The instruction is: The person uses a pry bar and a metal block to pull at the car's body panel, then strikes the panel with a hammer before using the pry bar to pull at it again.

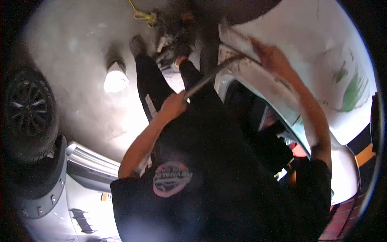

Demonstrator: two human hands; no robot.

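My left hand (174, 105) is closed round the near end of a long metal bar (203, 83). The bar slants up to the right, and its curved far end lies over the edge of the scuffed, pale car panel (229, 74). Above that panel, my right hand (269, 57) is wrapped round the handle of a hammer-like tool (234, 33), which points up to the left and is smeared by motion. The bar's curved end sits just below this tool. Below my right forearm is the car's dark window opening (250, 107).
A large white body panel with green patches (352, 90) spreads at the right. On the floor stand a bright lamp (116, 78) and a dark cluttered heap (173, 34) with a yellow cord (143, 16). Another vehicle's wheel (30, 109) is at the left.
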